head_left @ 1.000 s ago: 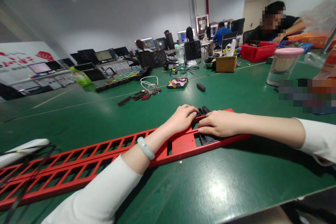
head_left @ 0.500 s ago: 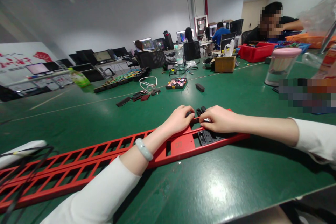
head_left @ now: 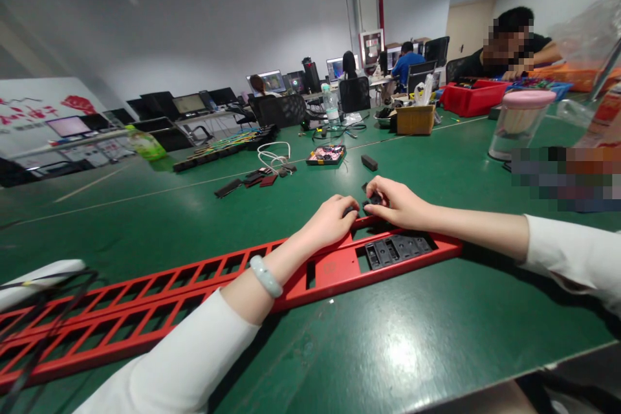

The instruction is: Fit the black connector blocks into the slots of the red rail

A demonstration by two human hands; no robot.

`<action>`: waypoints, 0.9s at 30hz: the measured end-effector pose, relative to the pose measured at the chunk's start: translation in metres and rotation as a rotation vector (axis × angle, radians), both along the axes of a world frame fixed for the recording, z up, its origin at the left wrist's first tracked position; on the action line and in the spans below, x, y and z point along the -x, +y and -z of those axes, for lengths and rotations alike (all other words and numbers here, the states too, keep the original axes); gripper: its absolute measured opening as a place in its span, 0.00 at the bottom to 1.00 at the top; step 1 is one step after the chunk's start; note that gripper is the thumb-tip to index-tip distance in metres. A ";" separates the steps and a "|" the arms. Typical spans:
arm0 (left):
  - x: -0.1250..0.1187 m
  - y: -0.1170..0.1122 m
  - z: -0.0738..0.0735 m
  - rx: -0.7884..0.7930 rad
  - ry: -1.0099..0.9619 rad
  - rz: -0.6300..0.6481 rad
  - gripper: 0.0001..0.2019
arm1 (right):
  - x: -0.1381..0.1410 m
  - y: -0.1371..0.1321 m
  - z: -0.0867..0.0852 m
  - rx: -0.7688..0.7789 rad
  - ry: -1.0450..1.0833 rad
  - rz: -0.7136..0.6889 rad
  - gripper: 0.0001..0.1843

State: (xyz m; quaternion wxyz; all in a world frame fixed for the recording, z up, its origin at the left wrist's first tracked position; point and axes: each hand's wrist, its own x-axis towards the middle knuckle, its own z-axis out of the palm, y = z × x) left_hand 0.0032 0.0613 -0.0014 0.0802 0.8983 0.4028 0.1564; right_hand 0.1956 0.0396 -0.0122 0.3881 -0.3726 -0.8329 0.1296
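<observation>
Black part point(head_left: 376, 198) seemingly pinched in right grip point(head_left: 398, 204), by red frame point(head_left: 334, 269); left grip point(head_left: 334, 218) curls round dark piece point(head_left: 348, 211); black block point(head_left: 369, 162) ahead.

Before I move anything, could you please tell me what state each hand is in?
Left hand: closed on a black piece.
Right hand: closed on another black part, near the red frame.

Glossy green desk point(head_left: 310, 356) catching a white glare, smooth red frame point(head_left: 339, 265) with a low sheen, dull black plastic-looking pieces point(head_left: 406, 248), matt white cloth sleeves point(head_left: 194, 343), smooth polished bangle point(head_left: 266, 277), clear crinkled plastic bag point(head_left: 582, 39)
</observation>
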 end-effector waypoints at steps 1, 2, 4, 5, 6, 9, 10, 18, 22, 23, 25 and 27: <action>0.000 0.000 0.000 -0.003 0.001 0.000 0.10 | 0.001 0.002 0.001 0.022 0.024 0.002 0.09; 0.000 0.000 0.000 -0.005 0.002 0.000 0.10 | 0.001 0.003 0.001 0.038 0.039 0.003 0.09; 0.001 0.000 0.001 -0.009 0.004 0.000 0.10 | 0.003 0.005 0.000 0.060 0.049 0.008 0.10; 0.001 0.000 0.001 -0.010 0.004 0.001 0.10 | 0.003 0.005 0.000 0.069 0.045 0.012 0.10; 0.001 0.000 0.001 -0.012 0.004 0.002 0.10 | 0.004 0.005 0.000 0.078 0.035 0.016 0.10; 0.001 0.001 0.002 -0.017 0.004 0.002 0.10 | 0.005 0.006 0.001 0.075 -0.024 0.008 0.11; 0.002 0.001 0.003 -0.020 0.004 -0.002 0.10 | 0.005 0.007 0.001 0.065 -0.049 0.001 0.11; 0.004 0.005 0.005 -0.040 0.006 -0.040 0.09 | 0.008 0.018 0.008 -0.031 -0.213 0.050 0.11; 0.002 0.004 0.004 -0.042 0.014 -0.044 0.08 | 0.007 0.018 0.009 -0.062 -0.320 0.066 0.11; 0.002 0.004 0.004 -0.042 0.016 -0.043 0.08 | 0.007 0.018 0.009 -0.071 -0.336 0.066 0.11; 0.002 0.004 0.004 -0.042 0.019 -0.039 0.08 | 0.007 0.016 0.009 -0.083 -0.356 0.059 0.11; 0.003 0.004 0.003 -0.043 0.021 -0.037 0.09 | 0.007 0.016 0.008 -0.080 -0.365 0.045 0.11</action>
